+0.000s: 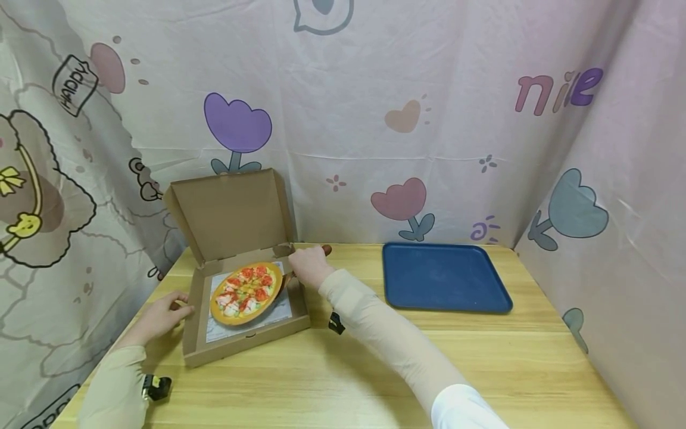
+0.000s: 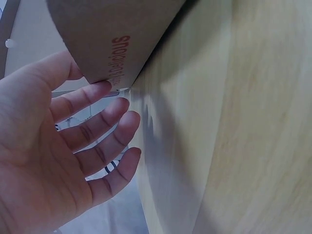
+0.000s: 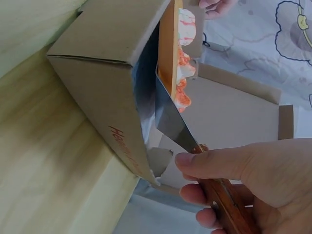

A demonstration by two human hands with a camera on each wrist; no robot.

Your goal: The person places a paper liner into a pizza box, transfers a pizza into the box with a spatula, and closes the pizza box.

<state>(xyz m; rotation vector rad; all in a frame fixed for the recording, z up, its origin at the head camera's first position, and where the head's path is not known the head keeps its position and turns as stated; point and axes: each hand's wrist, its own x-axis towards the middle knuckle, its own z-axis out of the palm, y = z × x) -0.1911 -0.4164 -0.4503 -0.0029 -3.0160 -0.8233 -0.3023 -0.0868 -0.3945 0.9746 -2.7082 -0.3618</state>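
An open cardboard pizza box (image 1: pixel 246 335) holds a toy-like pizza (image 1: pixel 246 293) with red and white toppings, tilted up on its right side. My right hand (image 1: pixel 311 266) grips the wooden handle of a metal pizza server (image 3: pixel 170 119). The server's blade is under the pizza's raised edge in the right wrist view. At the box's left wall, my left hand (image 1: pixel 161 319) pinches the rim between thumb and index finger. The other left fingers (image 2: pixel 105 141) are loosely bent, off the cardboard. The thumb's tip is hidden behind the wall.
A blue rectangular tray (image 1: pixel 445 277) lies at the right back of the wooden table (image 1: pixel 375 369). The box lid (image 1: pixel 230 217) stands raised at the back. A printed curtain (image 1: pixel 332 119) hangs behind and along the sides. Printed paper (image 1: pixel 281 310) lines the box.
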